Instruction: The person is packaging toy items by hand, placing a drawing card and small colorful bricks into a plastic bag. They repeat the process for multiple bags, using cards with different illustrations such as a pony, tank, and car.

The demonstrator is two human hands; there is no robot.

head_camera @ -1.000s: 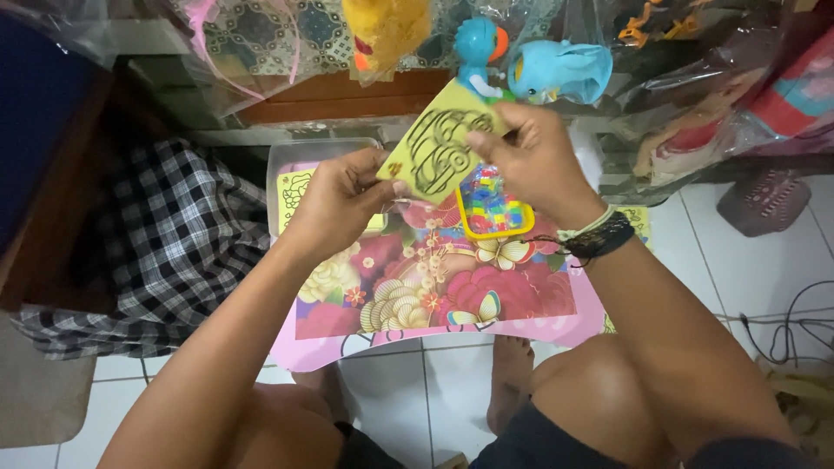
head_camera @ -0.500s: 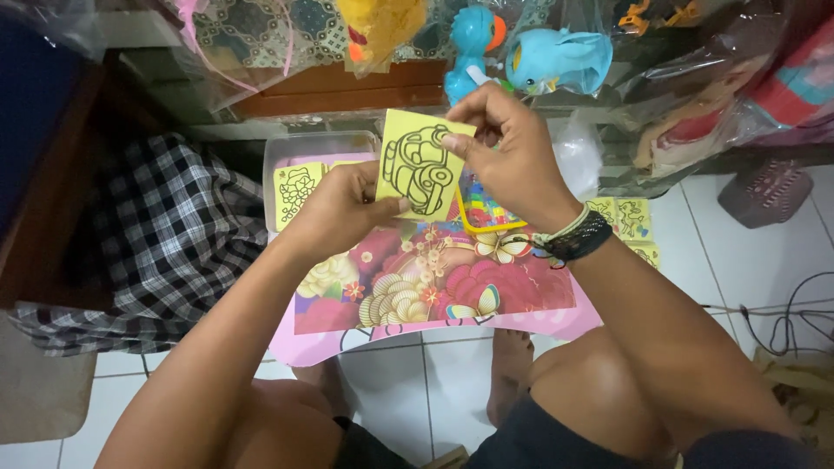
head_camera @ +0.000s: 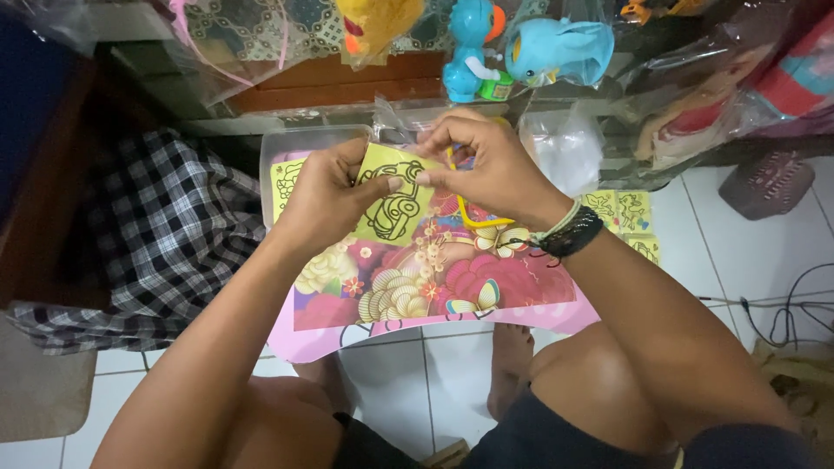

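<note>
Lower now than half a second ago, the yellow card (head_camera: 393, 207) has come down from in front of the toys to just above the pink table (head_camera: 434, 326), and both my hands have dropped with it. It is a small yellow sheet with a black outline drawing on it, tilted a little, held over the table's flowered picture. My left hand (head_camera: 326, 195) grips its left edge, thumb on the face and fingers (head_camera: 393, 184) curled behind. My right hand (head_camera: 482, 165) pinches its upper right corner with thumb and forefinger closed on it; a dark wristband (head_camera: 569, 233) sits on that wrist. Just behind the card, partly hidden by my right hand, lies a yellow-framed tray (head_camera: 478, 219) on the table. Another yellow sheet (head_camera: 285, 178) lies at the table's far left corner, and more lie (head_camera: 627, 213) off its right edge on the white tiled floor (head_camera: 721, 252). Left of the table is a checked cloth (head_camera: 148, 234). Beyond it stand blue plastic toys (head_camera: 521, 48) in clear wrapping. My knees and one bare foot (head_camera: 512, 365) show below the table.
</note>
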